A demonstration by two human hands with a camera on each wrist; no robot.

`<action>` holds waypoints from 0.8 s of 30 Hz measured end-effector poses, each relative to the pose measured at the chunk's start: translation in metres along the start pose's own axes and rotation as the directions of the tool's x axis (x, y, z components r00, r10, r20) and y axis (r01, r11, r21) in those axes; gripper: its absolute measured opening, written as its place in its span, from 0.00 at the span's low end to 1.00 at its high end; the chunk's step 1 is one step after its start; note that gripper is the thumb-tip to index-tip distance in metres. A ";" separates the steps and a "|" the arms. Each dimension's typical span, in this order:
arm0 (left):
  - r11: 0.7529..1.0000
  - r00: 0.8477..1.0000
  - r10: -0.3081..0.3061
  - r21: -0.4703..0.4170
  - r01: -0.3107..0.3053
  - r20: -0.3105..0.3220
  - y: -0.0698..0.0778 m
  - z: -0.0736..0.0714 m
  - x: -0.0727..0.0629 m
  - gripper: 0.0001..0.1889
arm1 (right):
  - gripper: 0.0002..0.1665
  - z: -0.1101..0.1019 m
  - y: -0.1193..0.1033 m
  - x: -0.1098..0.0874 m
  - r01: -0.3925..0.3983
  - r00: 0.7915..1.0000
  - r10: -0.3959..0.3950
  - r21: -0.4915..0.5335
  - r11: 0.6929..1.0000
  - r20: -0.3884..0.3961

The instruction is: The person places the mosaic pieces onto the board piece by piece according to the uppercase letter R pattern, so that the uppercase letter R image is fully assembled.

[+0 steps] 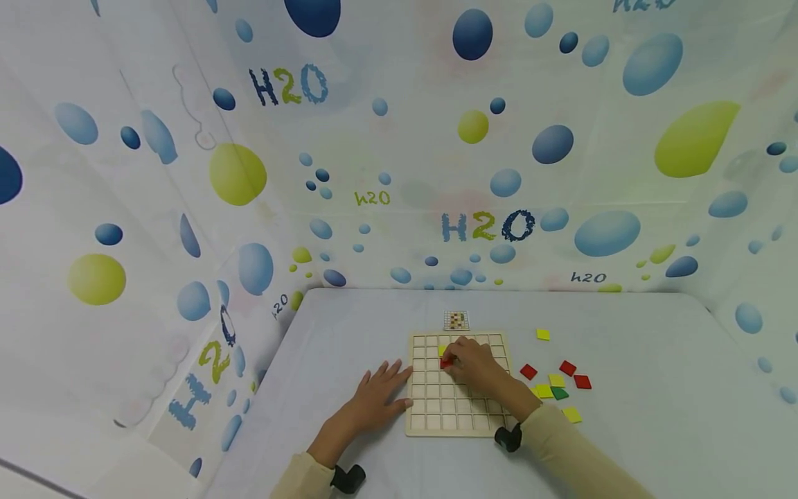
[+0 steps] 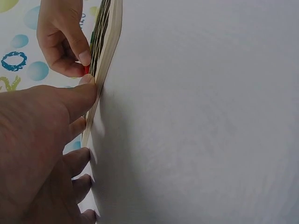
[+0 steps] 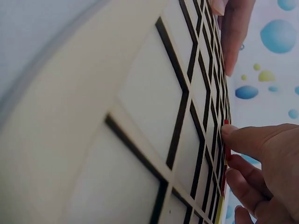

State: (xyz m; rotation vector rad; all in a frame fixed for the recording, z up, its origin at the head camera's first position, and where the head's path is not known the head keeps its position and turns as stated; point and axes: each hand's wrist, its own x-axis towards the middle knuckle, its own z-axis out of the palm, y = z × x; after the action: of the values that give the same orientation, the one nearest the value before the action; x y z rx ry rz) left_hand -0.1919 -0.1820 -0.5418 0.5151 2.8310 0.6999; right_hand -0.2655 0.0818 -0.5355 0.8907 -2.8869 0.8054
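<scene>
A pale wooden grid board (image 1: 430,418) lies on the white table. My right hand (image 1: 475,365) reaches over it from the right and pinches a small red tile (image 3: 227,140) between thumb and fingers, at a square in the upper middle of the grid. Just beyond that tile, a yellow tile (image 1: 442,351) sits in the grid, partly covered by the hand. My left hand (image 1: 377,395) rests on the table with spread fingers, its thumb and index fingertips at the board's left edge. In the left wrist view, the thumb (image 2: 79,98) overlaps the wooden rim.
Behind the board lies a small printed grid card (image 1: 456,320) with coloured squares. Loose on the table to the right are several red tiles (image 1: 528,372), several yellow tiles (image 1: 571,415) and a green tile (image 1: 559,393). A patterned curtain (image 1: 411,138) hangs behind the table.
</scene>
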 end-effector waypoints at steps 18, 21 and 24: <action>1.000 1.000 0.005 0.010 -0.005 -0.006 0.000 0.001 0.000 0.37 | 0.08 -0.014 0.008 -0.010 -0.058 0.998 0.062 0.124 0.991 -0.022; 1.000 1.000 -0.001 0.014 0.001 -0.006 -0.001 0.001 0.000 0.37 | 0.12 -0.025 0.023 -0.013 -0.106 0.993 0.111 0.144 0.984 -0.027; 1.000 1.000 -0.007 0.024 0.007 0.000 -0.002 0.002 0.001 0.37 | 0.16 -0.039 0.042 -0.020 -0.189 0.980 0.194 0.136 0.973 -0.030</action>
State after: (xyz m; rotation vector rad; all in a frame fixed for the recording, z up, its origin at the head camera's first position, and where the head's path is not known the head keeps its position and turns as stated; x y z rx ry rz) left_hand -0.1926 -0.1823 -0.5442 0.5086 2.8430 0.6660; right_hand -0.2761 0.1402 -0.5245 0.5994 -2.9433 1.0277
